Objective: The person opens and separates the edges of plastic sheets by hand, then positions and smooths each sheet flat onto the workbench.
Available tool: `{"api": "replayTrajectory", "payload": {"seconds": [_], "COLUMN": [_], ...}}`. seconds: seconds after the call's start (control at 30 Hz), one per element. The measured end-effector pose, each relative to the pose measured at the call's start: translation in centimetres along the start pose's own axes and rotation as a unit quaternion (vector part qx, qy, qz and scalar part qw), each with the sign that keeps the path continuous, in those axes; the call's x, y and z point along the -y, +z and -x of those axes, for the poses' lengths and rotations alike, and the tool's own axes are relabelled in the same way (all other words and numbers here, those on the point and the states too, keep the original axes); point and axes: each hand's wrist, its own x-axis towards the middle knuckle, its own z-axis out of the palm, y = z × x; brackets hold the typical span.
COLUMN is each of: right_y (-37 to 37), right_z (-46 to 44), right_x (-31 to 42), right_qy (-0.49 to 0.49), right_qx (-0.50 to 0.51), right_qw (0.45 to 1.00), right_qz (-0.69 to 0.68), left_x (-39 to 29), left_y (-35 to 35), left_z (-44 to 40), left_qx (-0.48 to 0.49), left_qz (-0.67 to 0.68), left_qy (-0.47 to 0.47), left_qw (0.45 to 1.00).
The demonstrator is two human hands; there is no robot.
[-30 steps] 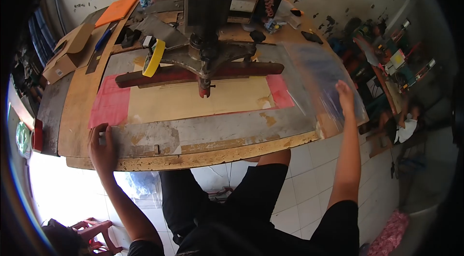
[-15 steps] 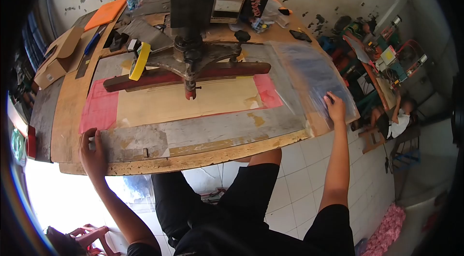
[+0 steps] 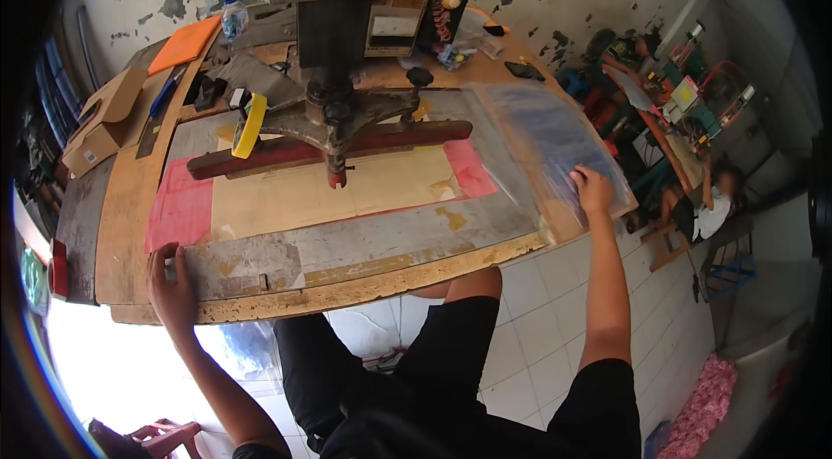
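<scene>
Left of press (image 3: 328,125), closer to body: left hand (image 3: 173,290) at front corner of metal plate (image 3: 373,238), forearm slanting up and outward, fingers loosely bent, thumb apart, nothing seen in grasp. Right of press: right hand (image 3: 594,193) at near part of clear plastic sheets (image 3: 550,130), forearm raised, fingers curled, tips close to thumb; pinching sheets or only touching, cannot tell from this view. Under press: yellow sheet (image 3: 347,190) between pink pieces (image 3: 180,203), flat on plate.
</scene>
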Motion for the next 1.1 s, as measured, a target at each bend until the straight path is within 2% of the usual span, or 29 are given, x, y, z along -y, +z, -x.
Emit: {"api": "replayTrajectory", "payload": {"seconds": [0.2, 0.3, 0.37, 0.43, 0.47, 0.5, 0.6, 0.73, 0.8, 0.83, 0.9, 1.0, 1.03, 1.1], "right_y": [0.6, 4.4, 1.7, -1.7, -3.6, -4.1, -11.6, -16.7, -17.0, -17.5, -18.3, -18.6, -18.3, -17.9], "right_z": [-1.0, -3.5, -6.2, -8.9, -9.4, -11.0, -9.3, -4.3, -1.9, -0.5, 2.9, 7.0, 8.4, 11.0], "right_x": [0.1, -5.0, -4.7, -4.3, -2.8, -3.5, 4.1, 10.4, 11.7, 12.9, 15.6, 18.9, 19.8, 21.4], "right_qy": [-0.024, -0.050, 0.052, 0.014, 0.042, 0.003, 0.024, 0.030, 0.078, 0.074, 0.074, 0.058, 0.056, 0.058], "right_qx": [-0.006, -0.004, 0.034, -0.116, -0.153, -0.171, -0.158, -0.119, -0.057, -0.056, 0.016, 0.032, 0.036, 0.043], "right_qw": [0.998, 0.999, 0.998, 0.988, 0.980, 0.964, 0.924, 0.887, 0.759, 0.759, 0.701, 0.684, 0.682, 0.652], "right_qz": [0.063, 0.015, 0.011, -0.103, -0.119, -0.205, -0.346, -0.445, -0.644, -0.645, -0.709, -0.726, -0.729, -0.755], "left_x": [0.3, 0.5, 0.3, -0.1, -0.1, -0.1, 0.2, -0.5, -0.5, -0.6, -0.8, -1.7, -3.8, -8.1], "left_y": [0.0, -0.1, -0.4, -0.5, -0.5, -0.6, -0.5, -0.6, -0.6, -0.6, -0.6, -0.2, -0.3, 0.6], "left_z": [0.0, 0.2, 0.1, 0.2, 0.2, 0.2, 0.1, 0.2, 0.3, 0.3, 0.3, 2.2, 3.6, 7.4], "left_qx": [-0.002, -0.004, -0.003, -0.005, -0.009, -0.008, -0.009, -0.009, -0.014, -0.018, -0.025, -0.026, -0.016, 0.053], "left_qz": [0.012, 0.017, 0.019, 0.021, 0.021, 0.020, 0.013, 0.009, 0.022, 0.036, 0.066, 0.169, 0.194, 0.293], "left_qy": [0.017, 0.021, 0.020, 0.019, 0.017, 0.017, 0.024, 0.008, 0.003, 0.003, 0.021, 0.083, 0.121, 0.129], "left_qw": [1.000, 1.000, 1.000, 1.000, 1.000, 1.000, 1.000, 1.000, 1.000, 0.999, 0.997, 0.982, 0.973, 0.946]}}
